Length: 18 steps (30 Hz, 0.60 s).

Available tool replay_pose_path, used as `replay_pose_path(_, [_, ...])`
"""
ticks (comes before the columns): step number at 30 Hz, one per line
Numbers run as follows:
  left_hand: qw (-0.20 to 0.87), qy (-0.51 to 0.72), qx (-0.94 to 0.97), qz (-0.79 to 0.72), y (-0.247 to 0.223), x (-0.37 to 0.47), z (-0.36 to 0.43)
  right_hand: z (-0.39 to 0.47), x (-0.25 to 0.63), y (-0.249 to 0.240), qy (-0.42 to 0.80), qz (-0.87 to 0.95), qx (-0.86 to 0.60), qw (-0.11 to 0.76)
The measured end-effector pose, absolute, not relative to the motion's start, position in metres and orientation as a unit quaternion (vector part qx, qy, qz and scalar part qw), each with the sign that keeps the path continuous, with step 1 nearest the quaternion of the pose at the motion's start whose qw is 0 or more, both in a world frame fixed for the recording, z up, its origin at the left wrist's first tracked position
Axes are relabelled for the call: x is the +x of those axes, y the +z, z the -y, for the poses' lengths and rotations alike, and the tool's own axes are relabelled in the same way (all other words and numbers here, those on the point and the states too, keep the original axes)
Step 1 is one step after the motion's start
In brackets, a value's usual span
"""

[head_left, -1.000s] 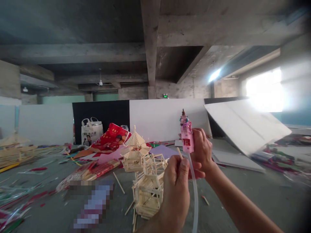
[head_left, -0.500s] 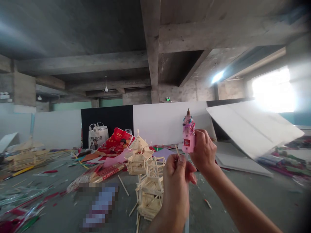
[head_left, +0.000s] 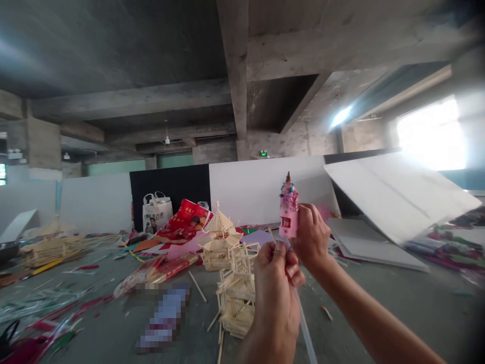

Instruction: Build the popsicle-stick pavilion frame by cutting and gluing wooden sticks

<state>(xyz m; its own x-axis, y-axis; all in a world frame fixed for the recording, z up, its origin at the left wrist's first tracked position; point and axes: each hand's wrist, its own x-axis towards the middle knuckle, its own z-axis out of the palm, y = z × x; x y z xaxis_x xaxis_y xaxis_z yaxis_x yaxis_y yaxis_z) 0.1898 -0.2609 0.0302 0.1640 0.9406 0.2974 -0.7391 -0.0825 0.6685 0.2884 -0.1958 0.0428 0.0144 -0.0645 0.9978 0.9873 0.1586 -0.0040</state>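
My right hand (head_left: 311, 235) is closed around a pink hot glue gun (head_left: 288, 212), its tip pointing up and coloured bits stuck around its upper part. In front of it, my left hand (head_left: 278, 270) pinches a thin wooden stick (head_left: 272, 235) between thumb and finger; most of the stick is hidden by the hand. A pale strip or cord (head_left: 305, 323) runs down from behind my hands. Left of my left wrist stands an open wooden stick frame (head_left: 237, 298), partly covered by the forearm. A stick-built pagoda model (head_left: 219, 240) with a pointed roof stands behind it.
Bundled sticks in plastic wrap (head_left: 162, 271) and a blurred-out item (head_left: 164, 316) lie left of the frame. Another stick model (head_left: 56, 245) stands far left. Red printed bags (head_left: 184, 220) and a white tote (head_left: 157, 212) are at the back. White boards (head_left: 401, 197) lean right.
The view has shifted slightly, so the surroundings sit a little further right. My right hand and the glue gun have moved slightly left in the picture. Both grips stay the same.
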Motion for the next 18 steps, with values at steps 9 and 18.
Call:
replay_pose_path(9, [0.500,0.636,0.530,-0.256,0.028,0.154,0.214,0.172,0.308,0.045,-0.133,0.641,-0.480,0.584])
replay_pose_path(18, [0.270,0.635,0.661,-0.294,0.076,0.112,0.171,0.169,0.371,0.058,0.298,0.659,-0.388,0.571])
